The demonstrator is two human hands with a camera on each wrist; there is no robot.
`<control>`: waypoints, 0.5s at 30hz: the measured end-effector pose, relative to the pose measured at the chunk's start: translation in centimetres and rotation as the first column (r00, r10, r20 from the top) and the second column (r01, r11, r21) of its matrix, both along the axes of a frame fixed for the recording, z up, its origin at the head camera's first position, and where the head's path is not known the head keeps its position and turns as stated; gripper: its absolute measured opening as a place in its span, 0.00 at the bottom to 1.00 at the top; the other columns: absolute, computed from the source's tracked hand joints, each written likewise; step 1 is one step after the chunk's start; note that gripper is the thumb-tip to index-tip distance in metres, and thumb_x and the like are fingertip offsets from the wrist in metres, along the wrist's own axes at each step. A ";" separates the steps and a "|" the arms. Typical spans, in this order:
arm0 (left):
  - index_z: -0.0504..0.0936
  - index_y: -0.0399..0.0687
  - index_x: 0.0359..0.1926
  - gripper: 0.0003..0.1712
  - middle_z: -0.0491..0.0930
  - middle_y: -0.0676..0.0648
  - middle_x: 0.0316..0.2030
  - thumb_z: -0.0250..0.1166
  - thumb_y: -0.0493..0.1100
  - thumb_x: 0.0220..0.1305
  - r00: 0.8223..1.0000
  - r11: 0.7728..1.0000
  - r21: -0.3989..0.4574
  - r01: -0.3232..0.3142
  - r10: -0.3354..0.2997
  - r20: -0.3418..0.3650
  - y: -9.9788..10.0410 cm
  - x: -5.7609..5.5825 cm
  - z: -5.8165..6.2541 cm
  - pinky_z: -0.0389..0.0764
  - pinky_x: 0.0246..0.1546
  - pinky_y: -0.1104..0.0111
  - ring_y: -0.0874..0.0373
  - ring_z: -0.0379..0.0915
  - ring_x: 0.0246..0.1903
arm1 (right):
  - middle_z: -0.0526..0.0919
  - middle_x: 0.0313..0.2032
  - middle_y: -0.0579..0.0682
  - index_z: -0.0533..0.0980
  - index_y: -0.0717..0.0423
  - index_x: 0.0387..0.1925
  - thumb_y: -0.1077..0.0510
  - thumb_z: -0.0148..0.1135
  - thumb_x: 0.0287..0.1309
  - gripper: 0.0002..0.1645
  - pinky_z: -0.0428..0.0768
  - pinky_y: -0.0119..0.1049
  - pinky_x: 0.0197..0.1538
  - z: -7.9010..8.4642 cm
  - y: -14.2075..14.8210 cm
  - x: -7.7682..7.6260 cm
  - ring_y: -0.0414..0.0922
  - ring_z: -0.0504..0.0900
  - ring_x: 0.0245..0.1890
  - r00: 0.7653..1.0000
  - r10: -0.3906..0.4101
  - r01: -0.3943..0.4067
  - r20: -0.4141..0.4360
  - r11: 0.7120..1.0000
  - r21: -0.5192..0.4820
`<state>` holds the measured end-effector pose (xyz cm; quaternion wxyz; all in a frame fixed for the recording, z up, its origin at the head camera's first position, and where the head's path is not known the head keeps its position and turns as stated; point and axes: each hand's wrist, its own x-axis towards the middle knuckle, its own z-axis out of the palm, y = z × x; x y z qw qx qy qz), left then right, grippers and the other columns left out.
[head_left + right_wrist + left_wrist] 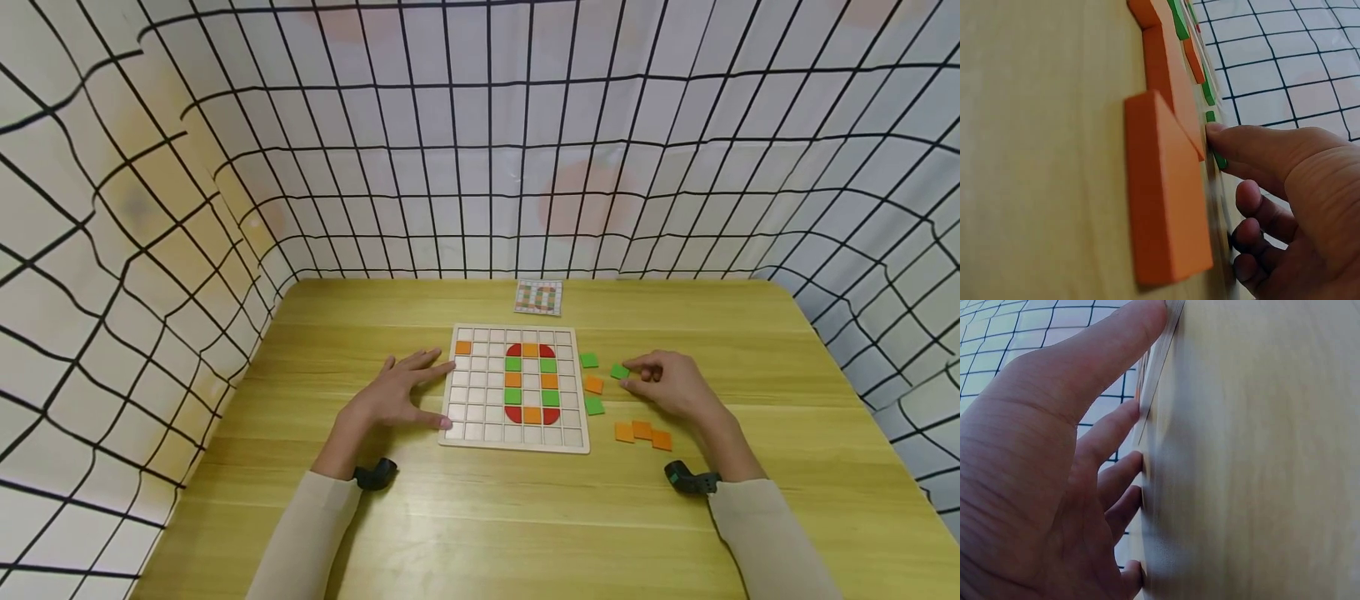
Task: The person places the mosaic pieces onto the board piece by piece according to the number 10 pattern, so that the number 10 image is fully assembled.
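Observation:
A white gridded board (492, 397) lies on the table. On it, red, orange and green tiles form an upright ring at right of centre, and a lone orange tile (463, 347) sits at upper left. My left hand (393, 393) is spread, with thumb and index fingertip at the board's left edge; the left wrist view shows its other fingertips on the tabletop. Right of the board, my right hand (667, 382) pinches a green square tile (619, 372) between thumb and index finger. In the right wrist view its remaining fingers curl loosely below the tile (1219, 159).
Two green tiles (588, 360) and an orange tile (594, 385) lie along the board's right side. Nearer me are three orange tiles (642, 430), partly overlapping. A small pattern card (538, 297) lies behind the board. Black-gridded white sheeting (450, 208) surrounds the table.

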<state>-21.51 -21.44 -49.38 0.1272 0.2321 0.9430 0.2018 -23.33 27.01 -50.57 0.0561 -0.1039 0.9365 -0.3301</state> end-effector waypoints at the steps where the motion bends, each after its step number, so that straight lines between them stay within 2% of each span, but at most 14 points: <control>1: 0.60 0.70 0.80 0.59 0.49 0.50 0.83 0.73 0.76 0.49 1.000 1.000 0.000 -0.002 0.002 0.001 0.0 0.0 0.0 0.34 0.78 0.35 0.46 0.40 0.82 | 0.78 0.32 0.49 0.84 0.59 0.55 0.50 0.71 0.65 0.22 0.68 0.35 0.34 -0.1 0.0 0.0 0.46 0.69 0.31 1.000 0.003 -0.003 -0.006 1.000 0.001; 10: 0.60 0.71 0.79 0.59 0.48 0.51 0.83 0.73 0.76 0.49 1.000 1.000 -0.005 -0.010 0.010 0.006 0.1 0.1 0.1 0.33 0.78 0.36 0.47 0.40 0.83 | 0.76 0.31 0.49 0.83 0.61 0.53 0.54 0.69 0.67 0.18 0.68 0.34 0.34 -0.1 -0.4 -0.1 0.45 0.69 0.30 0.999 0.018 -0.018 -0.042 1.000 0.000; 15: 0.60 0.70 0.79 0.59 0.48 0.51 0.83 0.74 0.75 0.49 1.000 1.000 -0.003 -0.009 0.009 0.011 0.2 0.0 0.2 0.34 0.78 0.35 0.46 0.41 0.82 | 0.76 0.32 0.49 0.82 0.59 0.56 0.50 0.67 0.69 0.21 0.69 0.35 0.36 0.1 -1.0 -0.4 0.45 0.69 0.31 0.999 -0.004 0.003 -0.038 1.000 -0.023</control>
